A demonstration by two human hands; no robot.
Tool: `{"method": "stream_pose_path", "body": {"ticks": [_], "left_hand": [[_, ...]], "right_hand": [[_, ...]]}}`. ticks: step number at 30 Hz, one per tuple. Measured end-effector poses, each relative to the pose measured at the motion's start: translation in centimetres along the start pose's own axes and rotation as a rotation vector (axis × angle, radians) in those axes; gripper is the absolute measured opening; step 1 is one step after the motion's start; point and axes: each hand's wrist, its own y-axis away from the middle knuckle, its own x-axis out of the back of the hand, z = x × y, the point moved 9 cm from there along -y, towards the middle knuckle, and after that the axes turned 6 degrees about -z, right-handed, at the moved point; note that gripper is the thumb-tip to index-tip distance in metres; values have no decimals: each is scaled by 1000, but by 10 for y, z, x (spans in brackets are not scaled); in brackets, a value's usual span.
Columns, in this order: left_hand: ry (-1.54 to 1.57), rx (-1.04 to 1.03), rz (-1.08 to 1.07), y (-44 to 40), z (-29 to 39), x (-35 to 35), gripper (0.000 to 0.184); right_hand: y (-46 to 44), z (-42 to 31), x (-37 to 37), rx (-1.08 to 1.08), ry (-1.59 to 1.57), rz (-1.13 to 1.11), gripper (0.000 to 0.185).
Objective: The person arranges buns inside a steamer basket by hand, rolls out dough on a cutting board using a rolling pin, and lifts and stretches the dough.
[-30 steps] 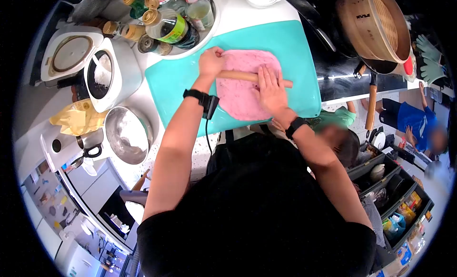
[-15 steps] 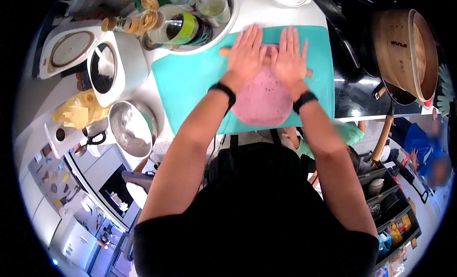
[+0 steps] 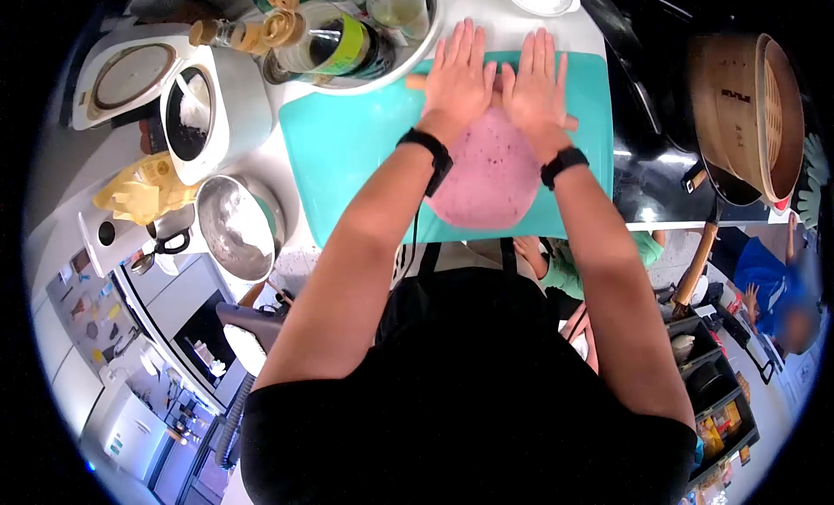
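A flat pink sheet of dough (image 3: 491, 179) with dark specks lies on the turquoise mat (image 3: 334, 149). Across its far part runs a wooden rolling pin (image 3: 415, 82), mostly hidden under my palms. My left hand (image 3: 460, 79) presses on the pin's left part with fingers stretched away from me. Beside it, my right hand (image 3: 534, 88) lies flat over the right part, fingers extended too. Only the pin's two ends show past my hands. The dough's far edge is covered by my hands.
Bottles (image 3: 343, 45) stand on a round tray at the far left. Left are a rice cooker (image 3: 230, 110), a metal bowl (image 3: 239, 227) and a yellow bag (image 3: 148, 188). A bamboo steamer (image 3: 734, 114) sits right. Two people, one in green (image 3: 569, 275), one in blue (image 3: 764, 279), are beyond.
My left hand left the dough's edge and came onto the rolling pin beside my right hand. Both hands and the pin moved to the far part of the dough. The view shifted.
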Motion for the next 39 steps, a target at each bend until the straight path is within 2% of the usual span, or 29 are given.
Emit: {"method": "stream_pose_path", "body": {"ticks": [2,4,6,7,9,10,12,13,15,19,21,24,26,27,29,31,32,34,35,37,39], "left_hand": [[-77,-29,6,4,4,2,63],[-60,-27,-37,45,8,10,64],[87,-24,-99,104,15,14,64],[88,-27,-93,123,19,22,64],[117,-11,-195,143,18,24,65],[115,-18,-191,127,23,44,65],[156,271,-547,83,15,52,65],[161,272,-544,74,4,31,65],[-9,16,-12,49,-6,27,64],[-172,6,-103,112,12,22,60],[-75,-61,-148,171,20,23,59],[-49,-25,-174,237,38,39,55],[67,22,-253,250,39,51,50],[-3,-27,-189,239,38,55,47],[27,-18,-295,189,24,53,43],[-24,-71,-25,143,21,58,41],[-18,-64,-32,144,22,50,41],[-260,-74,-54,145,24,37,48],[-258,-85,-56,149,22,33,48],[-21,-61,-153,199,21,29,53],[33,-68,-189,254,29,31,55]], "right_hand": [[3,1,-3,1,14,-45,71],[49,-17,-3,23,35,-81,70],[112,-38,2,127,-335,-2,66],[128,-42,8,128,-331,3,66],[143,-49,-5,76,-374,-215,68],[129,-44,3,73,-373,-208,68],[85,-5,22,-85,-437,-95,68],[73,1,13,-81,-432,-96,68],[53,4,15,-48,-99,99,66],[113,-14,3,-69,-15,-20,67],[164,-37,4,32,-180,-85,71],[240,-60,3,16,-342,-145,71],[256,-74,10,53,-330,-184,69],[249,-66,9,51,-399,-184,69],[208,-43,19,-1,-371,-118,68],[168,-25,20,-56,-338,-64,68],[153,-20,17,-66,-225,-54,67],[156,-21,12,-81,-115,-47,66],[168,-29,9,-59,-112,-66,66],[216,-42,0,-40,-112,-115,66],[266,-55,-10,31,-275,-83,68]]}}
